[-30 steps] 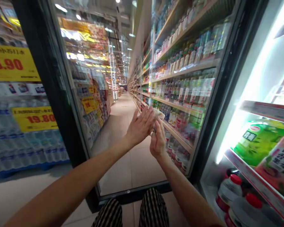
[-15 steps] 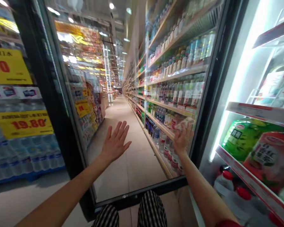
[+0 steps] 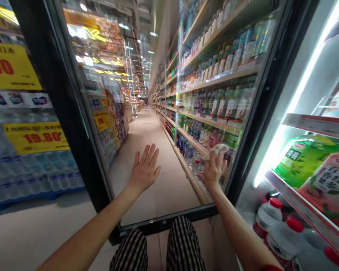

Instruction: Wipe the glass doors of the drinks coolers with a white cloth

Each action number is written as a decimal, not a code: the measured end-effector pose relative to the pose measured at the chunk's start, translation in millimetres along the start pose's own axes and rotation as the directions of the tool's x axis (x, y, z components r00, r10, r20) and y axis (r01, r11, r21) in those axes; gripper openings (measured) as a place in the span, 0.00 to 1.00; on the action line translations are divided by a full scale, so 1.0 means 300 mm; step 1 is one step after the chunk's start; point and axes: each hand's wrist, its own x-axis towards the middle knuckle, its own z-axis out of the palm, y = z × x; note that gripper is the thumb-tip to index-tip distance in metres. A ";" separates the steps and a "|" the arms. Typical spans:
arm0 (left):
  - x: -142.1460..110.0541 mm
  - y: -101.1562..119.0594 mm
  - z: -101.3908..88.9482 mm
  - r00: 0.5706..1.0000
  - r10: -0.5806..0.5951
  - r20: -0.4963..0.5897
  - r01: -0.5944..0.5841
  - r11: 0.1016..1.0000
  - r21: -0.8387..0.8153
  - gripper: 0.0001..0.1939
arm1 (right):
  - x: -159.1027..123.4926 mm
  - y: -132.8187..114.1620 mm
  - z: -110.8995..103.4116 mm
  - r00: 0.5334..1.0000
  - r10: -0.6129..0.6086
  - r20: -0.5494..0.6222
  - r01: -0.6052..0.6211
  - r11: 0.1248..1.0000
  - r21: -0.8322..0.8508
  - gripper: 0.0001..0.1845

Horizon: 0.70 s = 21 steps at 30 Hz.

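My left hand (image 3: pixel 144 169) rests flat on the glass door (image 3: pixel 135 205), its fingers spread and nothing in it. Lower right on the same pane, my right hand (image 3: pixel 214 169) presses a crumpled pale cloth (image 3: pixel 222 148) to the glass. Part of the cloth is hidden behind the fingers. A black frame (image 3: pixel 69 109) surrounds the pane, which stands swung out in front of me. My knees (image 3: pixel 183 241), in checked trousers, are just under its bottom edge.
At right is a lit cooler with a green package (image 3: pixel 305 158), a pink package (image 3: pixel 330 184) and red-capped bottles (image 3: pixel 271 212). Stacked water bottles (image 3: pixel 45 177) with yellow price signs (image 3: pixel 35 137) stand at left. Bottle shelves (image 3: pixel 214 90) and an aisle show in the glass.
The view has shifted slightly. My right hand and the cloth have moved a little left and down across the glass relative to the door frame. My left hand stays flat on the pane.
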 end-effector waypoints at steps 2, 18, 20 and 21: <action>-0.028 0.007 0.012 1.000 -0.003 0.027 0.003 1.000 0.004 0.32 | -0.019 0.020 0.000 0.980 0.194 -0.041 -0.195 0.981 -0.019 0.26; -0.244 -0.011 0.010 0.997 0.012 0.082 -0.009 0.999 -0.036 0.34 | -0.212 -0.019 -0.011 0.956 0.290 0.045 -0.288 0.956 -0.046 0.27; -0.245 -0.003 0.011 0.996 0.010 0.088 -0.007 0.999 -0.037 0.34 | -0.260 -0.173 0.011 0.991 0.094 0.097 -0.098 0.995 0.035 0.26; -0.248 -0.003 0.010 0.996 0.015 0.089 -0.012 0.999 -0.035 0.34 | -0.288 -0.256 0.022 0.986 -0.072 0.152 0.059 0.994 0.087 0.24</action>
